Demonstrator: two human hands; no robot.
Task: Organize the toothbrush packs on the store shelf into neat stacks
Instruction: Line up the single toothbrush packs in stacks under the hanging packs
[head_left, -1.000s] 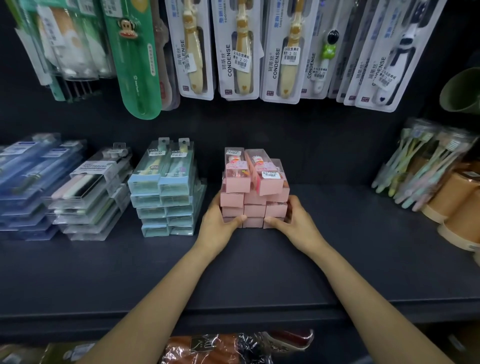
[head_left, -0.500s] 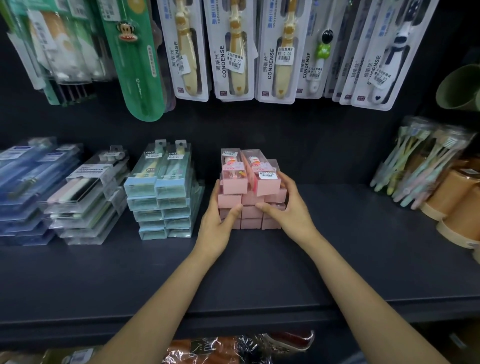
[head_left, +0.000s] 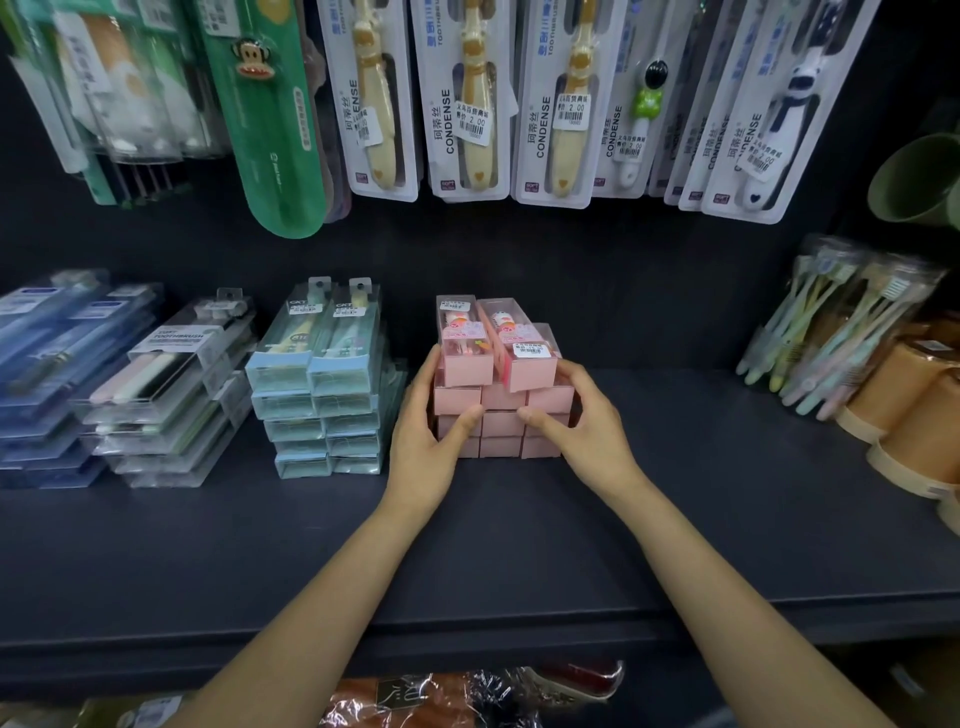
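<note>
Scene: A person squares up a pink toothbrush-pack stack (head_left: 501, 395) at centre of a dark store shelf (head_left: 519, 545).
Left hand (head_left: 423, 434): cups the stack's 9 o'clock side, fingers curled round it, thumb pressed on the front.
Right hand (head_left: 582, 428): grasps the 3 o'clock side likewise, thumb on the front faces.
Top pack (head_left: 522, 348): sits skewed, overhanging forward.
Neighbours: teal packs (head_left: 317, 389) at 9 o'clock, already stacked.
Technique: likely best to squeeze evenly inward, then nudge the skewed pack flush, without toppling the upper layer.
</note>
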